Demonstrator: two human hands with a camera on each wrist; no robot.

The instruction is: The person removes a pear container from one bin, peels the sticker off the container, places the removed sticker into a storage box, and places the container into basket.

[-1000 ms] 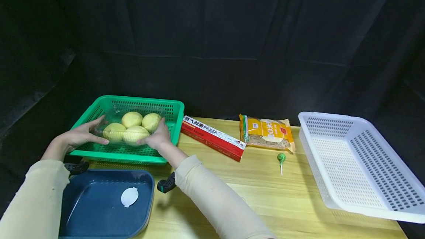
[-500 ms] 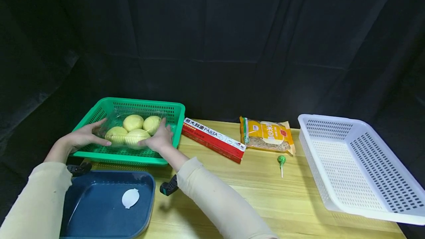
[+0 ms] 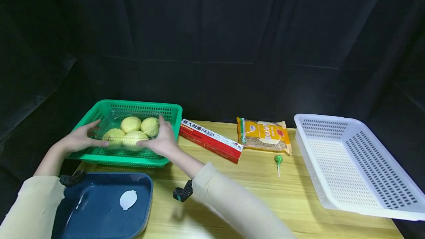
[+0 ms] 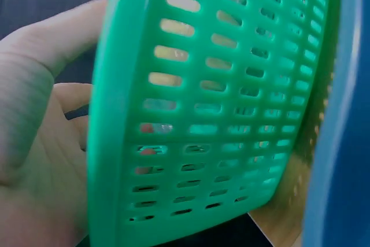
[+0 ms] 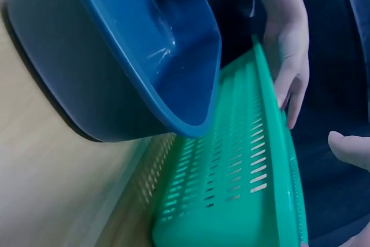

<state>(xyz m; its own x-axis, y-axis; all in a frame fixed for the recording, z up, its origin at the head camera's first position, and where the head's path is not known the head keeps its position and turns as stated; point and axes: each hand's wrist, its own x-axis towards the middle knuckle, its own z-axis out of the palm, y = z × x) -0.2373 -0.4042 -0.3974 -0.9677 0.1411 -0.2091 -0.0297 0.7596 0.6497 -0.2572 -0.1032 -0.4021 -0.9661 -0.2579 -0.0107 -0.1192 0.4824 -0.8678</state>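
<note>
A clear plastic box (image 3: 114,120) of several round, pale yellow-green fruits (image 3: 131,124) sits inside the green slotted basket (image 3: 142,104). My left hand (image 3: 78,140) grips the box's left end, its thumb towards the near side and the fingers towards the far side. At the right end, my right hand (image 3: 164,138) holds the box in the same way. In the left wrist view the basket's wall (image 4: 139,4) hides the box and my fingertips. The right wrist view shows my left fingers (image 5: 289,88) reaching over the rim and my right thumb (image 5: 350,148) above it; the box is hidden.
A dark blue basin (image 3: 96,209) with a white tabbed disc (image 3: 128,199) stands before the basket. Rightward lie a red-and-white pasta box (image 3: 212,141), a yellow food bag (image 3: 265,135) and a green lollipop (image 3: 278,159). A white slotted basket (image 3: 345,172) stands far right.
My right wrist and forearm have swung a little to the right and nearer. My left wrist has shifted slightly left. Both hands stay at the box's ends, and the box keeps its place in the basket.
</note>
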